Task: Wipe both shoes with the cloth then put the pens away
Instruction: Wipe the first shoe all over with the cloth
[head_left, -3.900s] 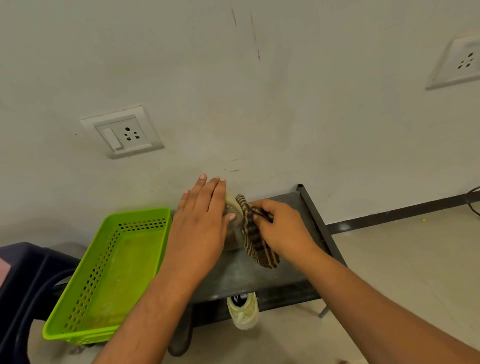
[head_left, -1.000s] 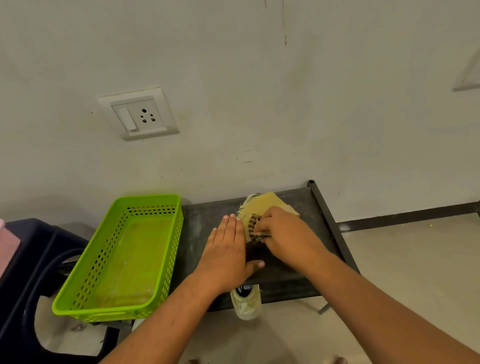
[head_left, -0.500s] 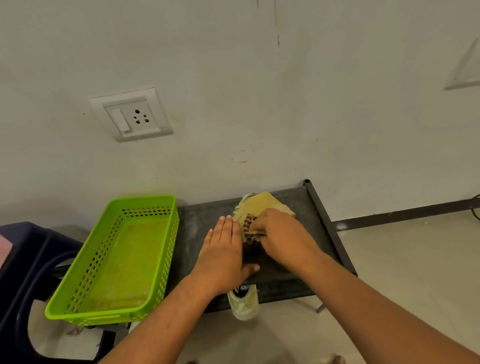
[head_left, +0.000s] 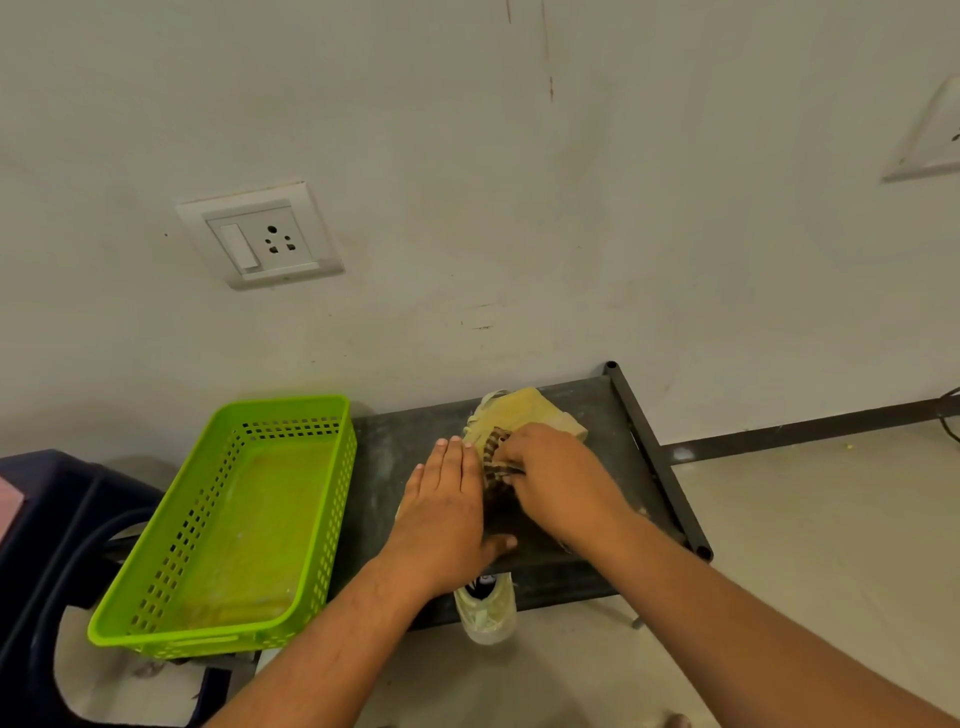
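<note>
While the head view shows nearly the same pose as 0.5 s before, it differs much from the picture of 3.9 s ago. The cloth (head_left: 493, 457), which then hung loose, is now bunched under the right hand (head_left: 550, 480). The left hand (head_left: 447, 512) has come down to lie flat, fingers straight, on the black shelf (head_left: 615, 415), with its fingertips at the side of the shoe (head_left: 524, 413). The right hand's fingers are curled round the striped cloth and press it on this shoe. By this, the wiping of shoe 1 seems to be going on and not finished.

The shoe is pale yellow, lies at the back of the shelf near the wall, and turns a broad flat face upward. The other shoe (head_left: 485, 610) is below the shelf's front edge, and no hand touches it. No pens are visible. The green basket (head_left: 291, 406) stands at the left.
</note>
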